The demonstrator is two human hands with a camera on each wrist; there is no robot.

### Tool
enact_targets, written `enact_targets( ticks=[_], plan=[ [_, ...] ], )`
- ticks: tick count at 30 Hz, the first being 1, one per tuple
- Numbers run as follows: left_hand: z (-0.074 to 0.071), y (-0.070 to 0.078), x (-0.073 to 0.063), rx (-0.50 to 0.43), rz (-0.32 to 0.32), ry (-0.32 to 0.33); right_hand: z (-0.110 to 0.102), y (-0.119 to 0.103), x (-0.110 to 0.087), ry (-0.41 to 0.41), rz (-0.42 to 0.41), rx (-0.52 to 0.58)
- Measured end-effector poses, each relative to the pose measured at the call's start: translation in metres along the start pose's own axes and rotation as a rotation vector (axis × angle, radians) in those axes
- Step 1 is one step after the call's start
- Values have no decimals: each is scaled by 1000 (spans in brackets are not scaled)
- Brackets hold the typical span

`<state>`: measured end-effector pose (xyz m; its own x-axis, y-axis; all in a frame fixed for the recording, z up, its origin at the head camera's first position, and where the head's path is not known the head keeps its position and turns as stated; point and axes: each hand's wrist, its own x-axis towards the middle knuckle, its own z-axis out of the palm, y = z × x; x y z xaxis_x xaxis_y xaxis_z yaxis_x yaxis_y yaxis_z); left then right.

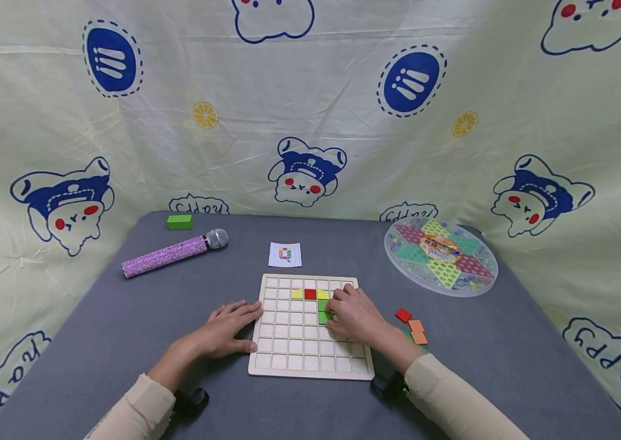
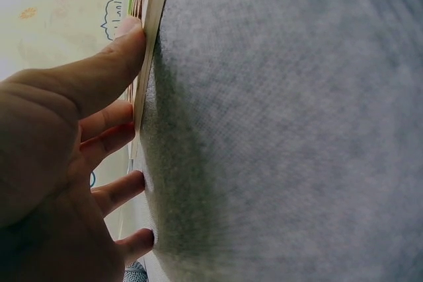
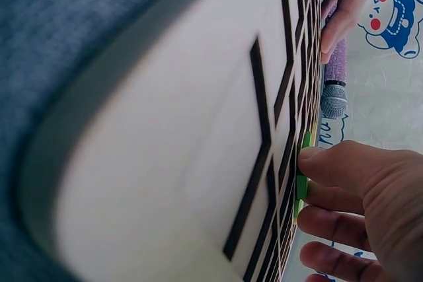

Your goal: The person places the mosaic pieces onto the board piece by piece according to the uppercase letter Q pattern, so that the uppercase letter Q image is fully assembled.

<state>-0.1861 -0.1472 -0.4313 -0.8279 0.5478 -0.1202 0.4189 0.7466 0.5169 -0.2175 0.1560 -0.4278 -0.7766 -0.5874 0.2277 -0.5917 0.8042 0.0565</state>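
A wooden grid board (image 1: 283, 365) lies on the table in the head view. In its upper part a red tile (image 1: 310, 294) sits between two yellow tiles, and green tiles (image 1: 323, 305) run down below the right yellow one. My right hand (image 1: 356, 315) reaches over the board's right side. Its thumb and forefinger pinch a green tile (image 3: 302, 187) low over the grid in the right wrist view. My left hand (image 1: 228, 329) rests along the board's left edge, fingers spread and thumb (image 2: 115, 57) touching the rim.
Loose red and orange tiles (image 1: 417, 326), with green partly hidden by the right forearm, lie right of the board. Behind the board is a pattern card (image 1: 285, 255). A purple microphone (image 1: 167, 256) and green block (image 1: 180, 222) lie back left; a round game board (image 1: 441, 256) lies back right.
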Motion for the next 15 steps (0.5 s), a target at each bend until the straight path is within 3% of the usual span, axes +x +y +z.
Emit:
enact_targets(
  ticks=[15],
  plan=[
    [0,1,-1,-2,-1,-2,2,1,-2,21,-9,4]
  ],
)
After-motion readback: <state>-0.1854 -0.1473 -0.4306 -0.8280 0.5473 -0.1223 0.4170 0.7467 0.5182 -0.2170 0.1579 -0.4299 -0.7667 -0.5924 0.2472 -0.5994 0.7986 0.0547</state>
